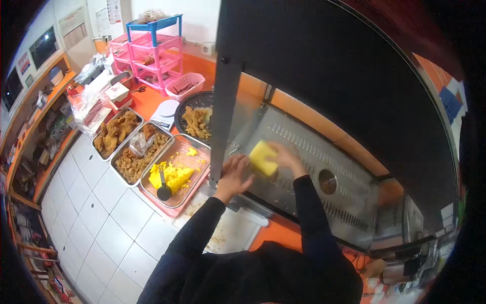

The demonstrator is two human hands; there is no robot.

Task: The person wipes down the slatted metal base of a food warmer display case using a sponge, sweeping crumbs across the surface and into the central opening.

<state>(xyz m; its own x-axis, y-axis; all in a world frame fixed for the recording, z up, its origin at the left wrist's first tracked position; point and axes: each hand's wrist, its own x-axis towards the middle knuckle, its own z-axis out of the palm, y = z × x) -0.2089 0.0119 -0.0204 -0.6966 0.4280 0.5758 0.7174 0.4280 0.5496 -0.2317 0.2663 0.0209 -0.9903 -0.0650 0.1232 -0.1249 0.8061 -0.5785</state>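
Note:
My right hand (285, 156) is closed on a yellow sponge (261, 159) and holds it against the perforated metal floor (304, 167) inside a black-framed display cabinet (324, 66). The sponge is slightly blurred. My left hand (234, 177) rests at the cabinet's near left corner, beside the black upright post (227, 111). Its fingers are stretched out with the thumb apart, and nothing is in it. A round hole (327, 181) shows in the metal floor to the right of my right hand.
Left of the cabinet stand metal trays of fried chicken (119, 133), brown fried pieces (130, 164) and yellow food (177, 178) with a black scoop (163, 191). Behind them are a dark pan (183, 124), a white scale (165, 112), a pink basket (185, 85) and a pink rack (156, 58).

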